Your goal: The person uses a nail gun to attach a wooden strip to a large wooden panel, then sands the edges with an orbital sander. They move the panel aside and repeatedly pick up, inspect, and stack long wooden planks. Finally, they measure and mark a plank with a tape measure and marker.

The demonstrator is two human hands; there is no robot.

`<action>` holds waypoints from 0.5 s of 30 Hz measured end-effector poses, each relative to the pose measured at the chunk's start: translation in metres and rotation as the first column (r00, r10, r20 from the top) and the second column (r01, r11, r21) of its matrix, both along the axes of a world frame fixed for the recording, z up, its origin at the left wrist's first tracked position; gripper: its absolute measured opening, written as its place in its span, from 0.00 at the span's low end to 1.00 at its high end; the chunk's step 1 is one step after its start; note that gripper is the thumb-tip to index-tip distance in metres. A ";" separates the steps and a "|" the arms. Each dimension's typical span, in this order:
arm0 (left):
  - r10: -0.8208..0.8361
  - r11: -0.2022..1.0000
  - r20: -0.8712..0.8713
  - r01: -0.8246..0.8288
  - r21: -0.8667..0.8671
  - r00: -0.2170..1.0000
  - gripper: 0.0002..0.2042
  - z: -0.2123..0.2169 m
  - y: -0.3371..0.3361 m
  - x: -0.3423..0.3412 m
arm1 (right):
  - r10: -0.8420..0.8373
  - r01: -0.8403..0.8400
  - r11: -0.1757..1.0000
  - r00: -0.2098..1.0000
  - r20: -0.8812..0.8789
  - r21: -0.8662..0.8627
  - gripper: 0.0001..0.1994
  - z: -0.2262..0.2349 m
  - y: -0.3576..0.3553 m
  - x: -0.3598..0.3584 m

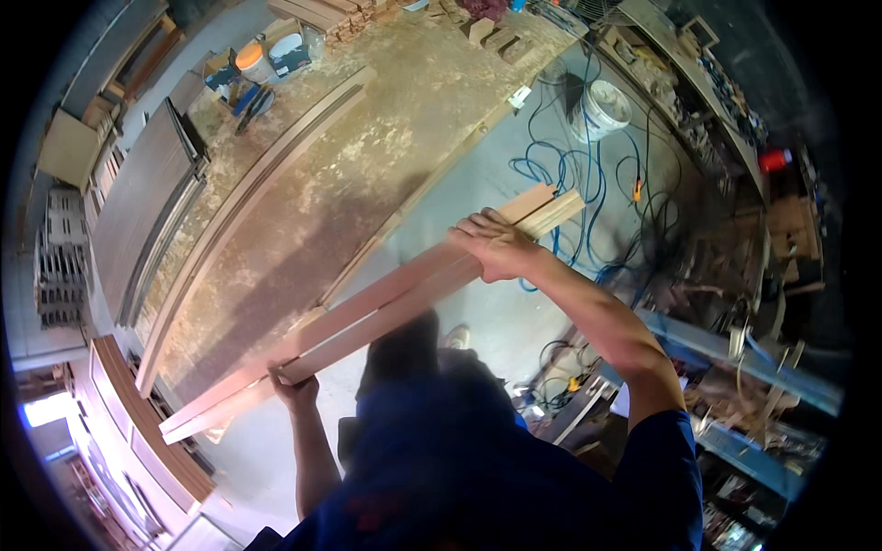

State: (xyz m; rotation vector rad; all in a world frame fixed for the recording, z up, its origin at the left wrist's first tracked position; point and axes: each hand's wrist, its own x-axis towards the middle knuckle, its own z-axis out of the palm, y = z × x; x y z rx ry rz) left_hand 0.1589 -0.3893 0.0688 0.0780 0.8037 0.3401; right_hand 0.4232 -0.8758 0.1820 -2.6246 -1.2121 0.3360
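Observation:
Two long, pale wooden boards [404, 283] lie side by side in my grip, with a narrow slit showing between them. They slant from the lower left up to the right, in front of my body and beside the workbench. My right hand [494, 244] is closed over them near their upper right end, its fingers wrapped across the top. Toward the lower left end, my left hand [296, 391] grips the near edge from below, thumb on the wood. Some of its fingers are hidden under the boards.
A worn workbench [386, 165] carries a long wooden strip [248, 202], stacked dark panels [147, 216] and an orange-lidded tub [254, 62]. Blue hoses [551, 165] and a white bucket [602, 110] are on the floor to the right. Cluttered shelving [698, 101] stands beyond.

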 end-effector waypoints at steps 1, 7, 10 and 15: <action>0.041 0.999 -0.092 -0.039 0.026 0.995 0.12 0.000 -0.018 0.030 | 0.001 -0.001 1.000 1.000 -0.008 -0.023 0.39 -0.009 -0.007 0.025; 0.086 0.994 -0.085 -0.080 0.071 0.993 0.17 -0.057 -0.046 0.148 | 0.129 -0.130 0.987 0.991 -0.017 -0.097 0.37 -0.057 -0.009 0.204; 0.070 0.982 -0.135 -0.044 0.184 0.988 0.20 -0.091 -0.045 0.198 | 0.150 -0.149 0.984 0.989 0.000 -0.102 0.36 -0.086 0.003 0.277; 0.011 0.903 -0.020 -0.002 0.429 1.000 0.20 -0.141 -0.036 0.264 | 0.210 -0.214 0.970 0.977 -0.045 -0.112 0.38 -0.122 0.044 0.381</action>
